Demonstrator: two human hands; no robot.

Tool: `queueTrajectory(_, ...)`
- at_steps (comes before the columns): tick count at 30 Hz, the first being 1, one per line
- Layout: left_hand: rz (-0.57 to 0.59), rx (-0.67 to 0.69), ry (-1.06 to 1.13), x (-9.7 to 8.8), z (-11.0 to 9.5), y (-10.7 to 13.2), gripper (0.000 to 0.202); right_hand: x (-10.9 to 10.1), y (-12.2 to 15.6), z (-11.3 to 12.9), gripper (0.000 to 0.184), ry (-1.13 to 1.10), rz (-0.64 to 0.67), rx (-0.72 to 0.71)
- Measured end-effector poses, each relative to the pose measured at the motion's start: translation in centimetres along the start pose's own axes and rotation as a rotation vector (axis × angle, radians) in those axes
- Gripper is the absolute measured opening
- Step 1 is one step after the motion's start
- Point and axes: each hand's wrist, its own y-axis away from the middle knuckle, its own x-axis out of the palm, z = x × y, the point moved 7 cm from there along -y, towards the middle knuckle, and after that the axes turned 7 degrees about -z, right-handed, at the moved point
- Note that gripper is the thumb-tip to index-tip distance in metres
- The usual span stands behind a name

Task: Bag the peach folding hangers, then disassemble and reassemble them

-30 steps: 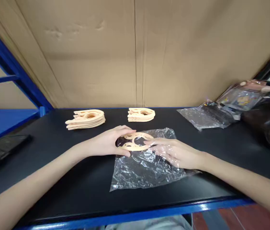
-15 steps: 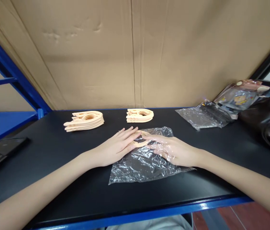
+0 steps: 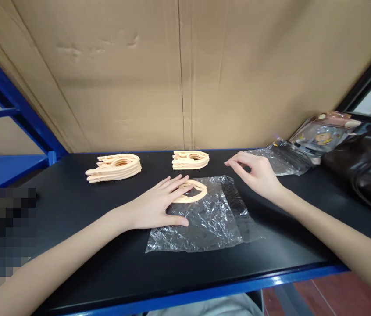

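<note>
Head cam, the only view here. The left hand (image 3: 157,206) lies flat, palm down, on the black surface (image 3: 73,210) with its fingers spread. Its grip is released, with nothing clenched. The fingertips rest on a peach plastic ring piece (image 3: 194,193), and the thumb lies on the near-left part of a clear plastic bag (image 3: 212,219). The ring piece sits at the bag's far-left corner. It looks to be tucked under the film, but I can't say for sure. The bag itself lies flat and wrinkly in the middle of the surface, close to the front edge.

The right hand (image 3: 258,173) is lifted just past the bag's far-right corner. Its fingers are loosely curled, the grip is slack, and it's holding nothing.

Further back sit two stacks of the same peach pieces, a bigger left stack (image 3: 115,166) and a smaller middle stack (image 3: 190,159). Off to the right is a pile of empty clear bags (image 3: 277,160), near the right hand's fingertips. Behind that are some packaged items (image 3: 323,134) and a dark handbag (image 3: 363,166). A cardboard wall (image 3: 179,74) runs along the back.
</note>
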Motion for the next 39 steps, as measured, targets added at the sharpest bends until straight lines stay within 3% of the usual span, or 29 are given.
queueTrajectory(4,-0.007,0.008,0.014,-0.2,-0.1,0.0,0.092,2.2,-2.2,0.0,0.021,0.068,0.099,-0.114)
queueTrajectory(8,0.010,-0.012,0.013,-0.4,-0.2,0.2,0.090,5.7,-5.0,0.3,0.043,0.047,0.298,-0.213)
queueTrajectory(13,0.035,-0.077,0.013,-0.7,0.3,0.6,0.080,9.6,-7.2,0.0,0.086,0.007,0.474,-0.135)
queueTrajectory(16,-0.011,-0.061,0.002,-1.2,0.4,0.7,0.069,11.0,-7.5,0.0,0.090,-0.009,0.513,-0.142)
queueTrajectory(23,-0.091,0.001,-0.031,-1.9,0.0,0.6,0.055,11.7,-7.9,-0.2,0.060,-0.043,0.468,-0.176)
queueTrajectory(28,-0.096,0.007,-0.020,-2.0,-0.6,0.5,0.056,11.8,-7.9,-0.4,0.068,-0.036,0.454,-0.210)
queueTrajectory(34,-0.086,0.016,-0.020,-2.1,-1.2,0.4,0.056,12.5,-7.7,-0.8,0.059,-0.077,0.451,-0.209)
queueTrajectory(39,-0.126,0.094,-0.019,-2.6,-3.1,0.3,0.052,10.9,-8.0,-0.6,0.059,-0.100,0.332,-0.176)
